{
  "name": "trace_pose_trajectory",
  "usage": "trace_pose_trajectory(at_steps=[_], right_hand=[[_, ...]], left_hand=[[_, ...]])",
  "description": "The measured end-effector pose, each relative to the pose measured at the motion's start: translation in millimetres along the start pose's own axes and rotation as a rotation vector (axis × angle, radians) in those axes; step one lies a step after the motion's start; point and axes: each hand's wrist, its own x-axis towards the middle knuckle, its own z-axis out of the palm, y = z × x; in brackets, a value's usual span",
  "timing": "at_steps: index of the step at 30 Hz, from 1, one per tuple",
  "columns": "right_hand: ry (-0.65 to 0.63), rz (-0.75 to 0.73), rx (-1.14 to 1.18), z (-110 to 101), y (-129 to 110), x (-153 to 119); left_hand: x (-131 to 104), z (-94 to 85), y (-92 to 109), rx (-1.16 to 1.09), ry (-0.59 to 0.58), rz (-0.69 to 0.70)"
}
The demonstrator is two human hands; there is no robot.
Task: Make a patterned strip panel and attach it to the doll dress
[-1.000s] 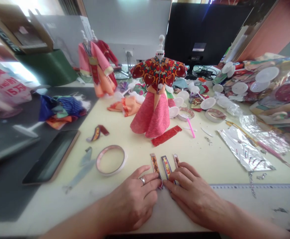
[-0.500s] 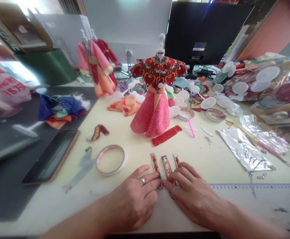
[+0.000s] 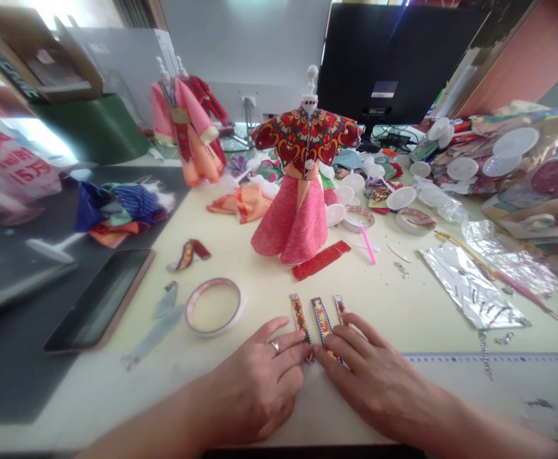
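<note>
Plastic bag (image 3: 13,162) at far left: the number "15" in red print, with red characters around it too blurred to read. Cardboard box (image 3: 44,64) at upper left: a line of capital letters along its side, smeared past reading. Pale label (image 3: 384,90) on the black monitor (image 3: 422,51): illegible. Measuring strip (image 3: 474,358) along the table: tick marks, numerals too small to read.

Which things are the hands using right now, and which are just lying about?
Under or at the fingers:
left patterned strip, touched by the left hand
middle patterned strip and right patterned strip, by the right hand

Seemingly just lying about:
tape roll
dark-screened device
pink stick
silvery sheet
</note>
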Motion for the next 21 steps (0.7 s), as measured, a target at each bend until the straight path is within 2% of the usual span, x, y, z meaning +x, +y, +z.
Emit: trace_pose_trajectory(at_steps=[6,14,21], right_hand=[[0.052,0.017,0.045,2,0,-4],[0.053,0.055,0.04,-2,-1,6],[-0.078,-0.041,-0.076,0,-3,0]], left_hand=[[0,0.0,0,-0.011,0.0,-0.003],[0,-2.2,0,0.001,-0.008,-0.006],[0,-2.2,0,-0.033,0.048,-0.021]])
